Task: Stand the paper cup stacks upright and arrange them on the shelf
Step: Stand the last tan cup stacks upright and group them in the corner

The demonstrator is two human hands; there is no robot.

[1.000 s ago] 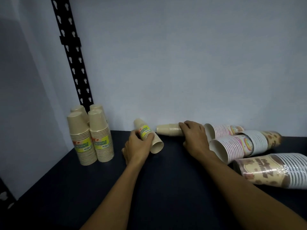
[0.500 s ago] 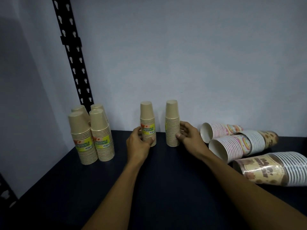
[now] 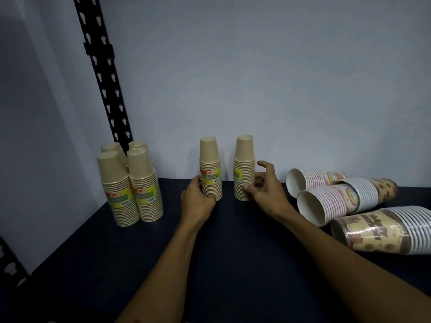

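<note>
Two small tan cup stacks stand upright, mouths down, near the back wall. My left hand (image 3: 198, 199) grips the base of the left stack (image 3: 210, 166), which has a yellow label. My right hand (image 3: 265, 190) curls round the lower part of the right stack (image 3: 244, 164), thumb at the front, fingers spread behind. Several taller tan stacks (image 3: 130, 183) stand upright in the back left corner. Three larger printed stacks lie on their sides at the right: a pink-rimmed one (image 3: 314, 180), a middle one (image 3: 338, 203) and a brown-patterned one (image 3: 382, 229).
The dark shelf board (image 3: 210, 264) runs toward me. A black perforated upright (image 3: 102, 73) rises at the back left, and a pale wall closes the back and left side. Another black post (image 3: 9, 262) shows at the lower left edge.
One second ago both small stacks lay on their sides in my hands. They were tipped upright, and now stand a little further apart; my right fingers have loosened and spread.
</note>
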